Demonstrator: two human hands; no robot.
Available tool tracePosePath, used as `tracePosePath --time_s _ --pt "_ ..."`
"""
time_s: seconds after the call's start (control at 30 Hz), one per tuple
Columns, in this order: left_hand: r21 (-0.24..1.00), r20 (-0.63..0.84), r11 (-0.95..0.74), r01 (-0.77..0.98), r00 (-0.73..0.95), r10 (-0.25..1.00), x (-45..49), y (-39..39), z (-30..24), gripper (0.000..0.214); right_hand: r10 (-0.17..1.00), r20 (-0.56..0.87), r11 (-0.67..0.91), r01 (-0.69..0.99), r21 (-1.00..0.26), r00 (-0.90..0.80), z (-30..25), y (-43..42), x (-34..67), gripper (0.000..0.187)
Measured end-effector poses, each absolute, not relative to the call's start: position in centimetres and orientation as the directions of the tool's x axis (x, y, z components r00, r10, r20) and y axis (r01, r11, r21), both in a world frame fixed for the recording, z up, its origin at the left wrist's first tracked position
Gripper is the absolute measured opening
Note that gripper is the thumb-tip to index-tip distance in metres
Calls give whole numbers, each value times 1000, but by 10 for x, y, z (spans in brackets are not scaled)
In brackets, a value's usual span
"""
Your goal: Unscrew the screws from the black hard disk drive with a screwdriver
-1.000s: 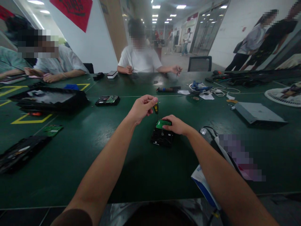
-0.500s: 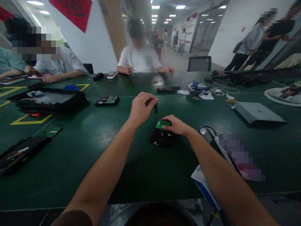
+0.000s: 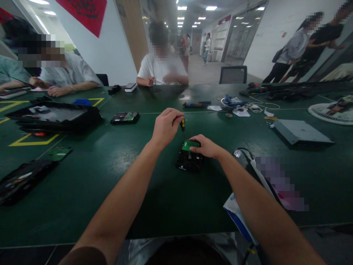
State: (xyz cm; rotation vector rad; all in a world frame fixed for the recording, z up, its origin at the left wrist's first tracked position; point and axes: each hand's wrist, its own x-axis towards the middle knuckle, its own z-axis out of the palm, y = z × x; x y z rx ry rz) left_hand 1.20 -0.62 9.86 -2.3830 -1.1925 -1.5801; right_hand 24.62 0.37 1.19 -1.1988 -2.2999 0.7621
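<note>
carefully held: a hard drive under a near-upright screwdriver

on the green tabletop, the hard drive is laid flat between the two forearms, with its green circuit board turned up. the far end is clasped by the right hand, the thumb bent over the board and the fingers drawn round the far edge; it is apparently braced so that sliding or twisting is prevented. the screwdriver is pinched by its handle in the narrow grip of the left hand, presumably so that it can be spun by the fingertips while kept steady. the shaft is directed at the drive's far left corner; whether the tip is seated there cannot be told.

the drive's long axis is set roughly away from the wearer, the board end pointed to the far side and the bare black end kept near. the screwdriver is held tip down, its handle leaned slightly left.

well apart to the left, another drive and a loose circuit board are placed, and a metal case is set to the right, perhaps so that working room is left.
</note>
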Motion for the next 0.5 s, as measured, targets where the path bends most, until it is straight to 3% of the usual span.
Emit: tracePosePath --time_s 0.27,0.5 --pt "472 788 -688 551 87 610 19 -4 85 20 846 123 465 604 -647 -519 13 2 246 48" --pt "520 744 -682 514 119 657 19 -6 91 11 848 133 464 598 -653 -513 12 3 246 48"
